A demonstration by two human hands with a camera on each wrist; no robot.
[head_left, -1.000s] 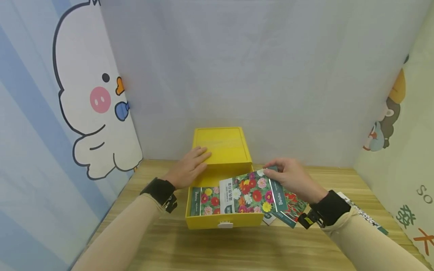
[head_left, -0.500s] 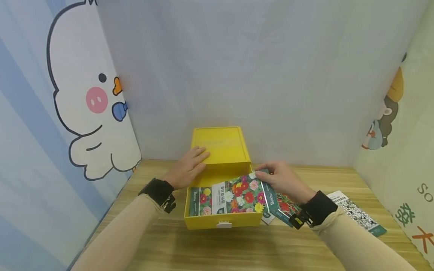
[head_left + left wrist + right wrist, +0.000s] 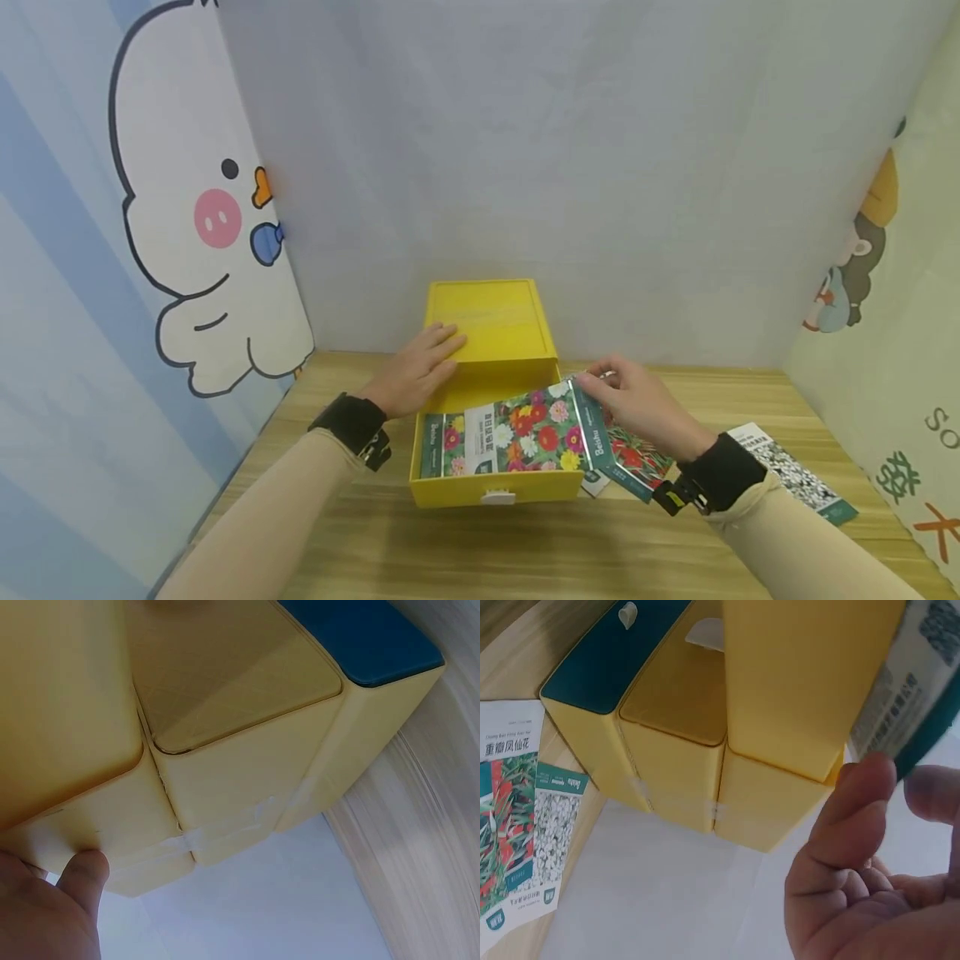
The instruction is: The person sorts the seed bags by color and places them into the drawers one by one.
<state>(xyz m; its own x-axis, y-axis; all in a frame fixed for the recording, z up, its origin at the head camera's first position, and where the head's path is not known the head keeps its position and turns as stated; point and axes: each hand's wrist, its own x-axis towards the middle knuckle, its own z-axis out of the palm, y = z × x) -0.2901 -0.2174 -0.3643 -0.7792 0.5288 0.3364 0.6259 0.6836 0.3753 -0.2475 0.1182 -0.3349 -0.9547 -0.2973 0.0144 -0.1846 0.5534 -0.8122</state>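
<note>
A zinnia seed packet (image 3: 542, 429) slants over the pulled-out top drawer (image 3: 457, 493) of a yellow drawer cabinet (image 3: 491, 321). My right hand (image 3: 641, 406) pinches its upper right corner between thumb and fingers; in the right wrist view the packet's printed back (image 3: 900, 682) shows at the fingertips. Under its left end, inside the drawer, lies another flower packet (image 3: 453, 446). My left hand (image 3: 412, 372) rests on the cabinet's top left edge with fingers extended. In the left wrist view its thumb (image 3: 84, 877) touches the cabinet's side.
Right of the drawer, a red-flower packet (image 3: 637, 454) lies partly under the held one. A white-flower packet (image 3: 795, 475) lies farther right on the wooden table (image 3: 480, 558). Below the drawer are another yellow drawer (image 3: 679, 697) and a teal one (image 3: 615, 667). A pale curtain stands behind.
The zinnia packet has shifted left, farther over the drawer. My right hand went left with it, then slightly back right. More of the white-flower packet shows. My left hand stays put.
</note>
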